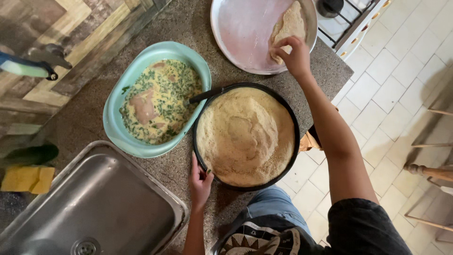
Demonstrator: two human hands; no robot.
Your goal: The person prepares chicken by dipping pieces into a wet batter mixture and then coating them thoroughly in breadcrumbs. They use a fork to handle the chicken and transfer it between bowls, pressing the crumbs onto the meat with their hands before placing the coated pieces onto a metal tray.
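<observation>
My right hand [293, 54] pinches a breaded cutlet [288, 26] that lies on the right side of a round metal tray [240, 33] at the top of the counter. My left hand [200, 182] grips the near left rim of a black round pan [292, 118] filled with pale breadcrumbs [245, 134]. Left of that pan stands a turquoise oval dish [118, 118] holding yellow egg mix with green herbs and pieces of raw meat [143, 107]. A dark utensil handle [203, 96] rests across the dish's right rim.
A steel sink [94, 203] fills the lower left, with a yellow sponge [27, 178] beside it. A white stove corner [351, 14] is at top right. Wooden chair legs [432, 172] stand on the white tiled floor at right.
</observation>
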